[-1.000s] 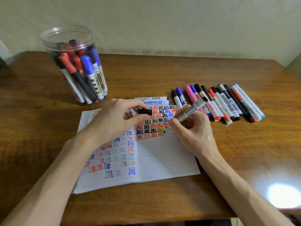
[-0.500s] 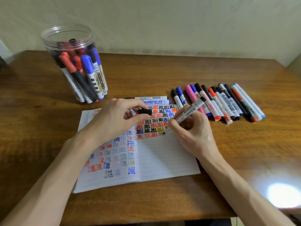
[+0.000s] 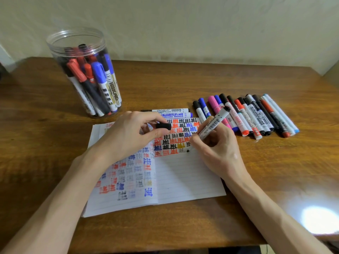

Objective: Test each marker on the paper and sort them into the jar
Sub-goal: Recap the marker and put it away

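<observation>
**Entry: whiteboard marker under test, cap off**

1. Right hand [image 3: 218,149]. The fingers are curled round a white-barrelled marker [image 3: 213,123], held as a pen. The hand rests on the right part of the paper [image 3: 183,176]. The marker slants up and away from the paper's middle, and its black tip is down on the page at the end of the lowest row of written marks.
2. Left hand [image 3: 128,134]. Thumb and forefinger pinch a black cap [image 3: 163,126], held above the upper middle of the paper. The wrist lies over the left page.
3. Paper. A lined notebook lies open and flat. Rows of black, red, blue and one yellow test marks cover its upper right page, and fainter marks cover the left page.
4. Two markers [image 3: 172,113] lie side by side just past the paper's far edge, parallel to it.
5. Row of markers [image 3: 247,116]. These are capped and lie close together beyond the paper's far right corner, in black, blue, pink, red and light blue.
6. Jar [image 3: 56,52]. It is clear plastic with no lid and stands well beyond the paper's far left corner. The sorted markers [image 3: 95,79] lean inside it, with red, blue and black caps.
7. Table [image 3: 183,79]. It is brown wood and lies under the paper and everything else listed.
</observation>
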Available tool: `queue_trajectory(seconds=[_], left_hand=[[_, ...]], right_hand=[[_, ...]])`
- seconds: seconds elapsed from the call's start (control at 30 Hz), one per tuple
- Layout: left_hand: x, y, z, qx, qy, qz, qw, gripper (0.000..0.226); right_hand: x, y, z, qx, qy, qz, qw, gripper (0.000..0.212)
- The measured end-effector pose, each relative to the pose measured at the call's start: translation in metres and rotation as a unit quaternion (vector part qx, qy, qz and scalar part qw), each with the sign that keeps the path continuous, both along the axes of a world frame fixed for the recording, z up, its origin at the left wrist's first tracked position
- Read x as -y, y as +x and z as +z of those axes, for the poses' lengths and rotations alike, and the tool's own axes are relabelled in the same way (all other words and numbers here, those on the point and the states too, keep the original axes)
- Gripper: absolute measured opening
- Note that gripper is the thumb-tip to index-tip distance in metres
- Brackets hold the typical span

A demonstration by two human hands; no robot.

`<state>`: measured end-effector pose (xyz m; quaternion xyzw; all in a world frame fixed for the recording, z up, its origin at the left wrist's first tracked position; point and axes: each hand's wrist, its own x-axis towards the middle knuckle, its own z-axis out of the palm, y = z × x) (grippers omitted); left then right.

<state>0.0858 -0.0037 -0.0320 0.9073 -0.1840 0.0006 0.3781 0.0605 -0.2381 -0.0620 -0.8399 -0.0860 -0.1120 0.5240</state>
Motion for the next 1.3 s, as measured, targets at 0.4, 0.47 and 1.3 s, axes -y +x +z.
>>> queue_trajectory(seconds=[0.4,0.47,1.3], left_hand=[[-0.0008,0.0009,-0.0021,-0.003,0.005,0.005,1.000,0.031],[-0.0010,0.0011,-0.0021,-0.004,0.007,0.006,1.000,0.029],[-0.0006,-0.0010,-0.0012,0.019,0.002,0.002,1.000,0.041]], right_hand=[[0.0001,0.0018,-0.0002,-0.008,0.008,-0.006,1.000,0.010],[0.0001,0.0012,0.0006,-0.017,0.006,-0.001,1.000,0.010],[0.0015,0.0010,0.0042,-0.017,0.040,-0.025,0.999,0.010]])
